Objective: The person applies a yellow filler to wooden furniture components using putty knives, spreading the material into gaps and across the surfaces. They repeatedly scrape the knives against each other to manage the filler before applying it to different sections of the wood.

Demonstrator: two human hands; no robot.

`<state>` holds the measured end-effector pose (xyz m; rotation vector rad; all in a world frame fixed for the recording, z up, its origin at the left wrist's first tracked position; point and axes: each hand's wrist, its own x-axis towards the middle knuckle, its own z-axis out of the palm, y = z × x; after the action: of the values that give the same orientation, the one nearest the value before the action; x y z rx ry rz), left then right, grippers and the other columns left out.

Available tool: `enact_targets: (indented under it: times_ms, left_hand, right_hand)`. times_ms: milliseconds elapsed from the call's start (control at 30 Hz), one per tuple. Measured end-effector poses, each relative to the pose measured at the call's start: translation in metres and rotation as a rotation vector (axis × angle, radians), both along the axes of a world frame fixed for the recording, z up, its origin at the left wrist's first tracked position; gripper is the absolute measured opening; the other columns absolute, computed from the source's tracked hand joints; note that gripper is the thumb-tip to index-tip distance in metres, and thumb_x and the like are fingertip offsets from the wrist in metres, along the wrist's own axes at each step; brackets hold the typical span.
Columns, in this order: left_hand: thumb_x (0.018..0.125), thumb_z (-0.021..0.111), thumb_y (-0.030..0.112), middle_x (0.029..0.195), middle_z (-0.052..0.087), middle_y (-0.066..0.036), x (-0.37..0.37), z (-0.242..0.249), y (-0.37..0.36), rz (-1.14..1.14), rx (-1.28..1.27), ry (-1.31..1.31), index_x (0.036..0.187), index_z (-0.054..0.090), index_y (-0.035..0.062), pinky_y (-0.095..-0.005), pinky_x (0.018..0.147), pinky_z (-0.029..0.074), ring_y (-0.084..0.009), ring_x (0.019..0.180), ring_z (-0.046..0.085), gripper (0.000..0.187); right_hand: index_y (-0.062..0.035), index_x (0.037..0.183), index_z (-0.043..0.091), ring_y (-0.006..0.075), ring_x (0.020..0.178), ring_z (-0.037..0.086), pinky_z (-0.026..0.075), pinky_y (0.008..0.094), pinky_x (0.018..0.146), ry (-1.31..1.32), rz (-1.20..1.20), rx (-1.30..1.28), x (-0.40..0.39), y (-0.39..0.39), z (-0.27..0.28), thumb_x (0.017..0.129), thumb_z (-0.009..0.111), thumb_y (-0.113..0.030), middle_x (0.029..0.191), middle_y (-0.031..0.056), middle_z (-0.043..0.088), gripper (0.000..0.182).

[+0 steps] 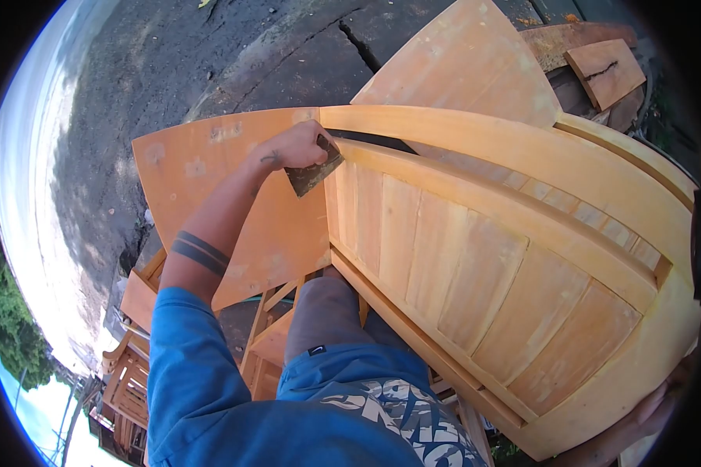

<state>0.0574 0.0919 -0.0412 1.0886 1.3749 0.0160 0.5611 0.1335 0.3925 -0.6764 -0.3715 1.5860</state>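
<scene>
My left hand (300, 146) is closed on a dark, worn, flat rectangular scraper-like piece (313, 173). It presses this at the corner where a smooth orange-brown board (234, 194) meets a panelled wooden furniture frame (483, 272). The board carries several pale filler patches. Upright planks fill the frame between a thick upper rail and a lower rail, with a curved top rail (522, 148) above. At the lower right, my right hand (658, 405) grips the frame's outer curved edge; it lies in shadow and its fingers are partly hidden.
Another broad wooden board (463, 66) stands behind the frame. Wooden offcuts (606, 71) lie at the upper right. Slatted wooden furniture (128, 389) stands at the lower left. Cracked dark paving (288, 54) stretches beyond, and my leg (323, 315) is close below the board.
</scene>
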Motion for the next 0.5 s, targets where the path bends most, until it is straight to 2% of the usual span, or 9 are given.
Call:
enact_targets:
  times_ms: [167, 267, 500]
  left_hand:
    - [0.064, 0.054, 0.007, 0.075, 0.066, -0.008, -0.001, -0.005, -0.001, 0.008, 0.002, -0.081, 0.1, 0.07, 0.0022, -0.0282, 0.059, 0.049, -0.0163, 0.065, 0.06, 0.04]
    - [0.063, 0.057, 0.006, 0.081, 0.065, -0.007, 0.0, 0.002, 0.003, 0.005, -0.027, -0.097, 0.1, 0.069, 0.0018, -0.0292, 0.066, 0.05, -0.0168, 0.071, 0.06, 0.04]
    - [0.063, 0.057, 0.006, 0.081, 0.066, -0.006, 0.003, 0.009, 0.002, 0.074, -0.066, -0.119, 0.1, 0.069, 0.0019, -0.0284, 0.065, 0.05, -0.0154, 0.072, 0.06, 0.039]
  right_hand:
    - [0.0016, 0.116, 0.049, 0.0141, 0.095, 0.05, 0.042, 0.0245, 0.079, -0.002, 0.0, 0.007, 0.016, 0.001, 0.005, 0.088, 0.049, 0.0, 0.109, 0.01, 0.051, 0.028]
    - [0.0019, 0.116, 0.049, 0.0137, 0.096, 0.05, 0.042, 0.0234, 0.078, 0.002, 0.041, 0.011, 0.016, 0.003, 0.007, 0.088, 0.049, 0.0, 0.11, 0.0102, 0.052, 0.028]
    - [0.0012, 0.108, 0.051, 0.0119, 0.086, 0.053, 0.045, 0.0196, 0.065, 0.001, -0.028, 0.037, -0.024, 0.003, -0.008, 0.087, 0.051, 0.001, 0.102, 0.0094, 0.054, 0.022]
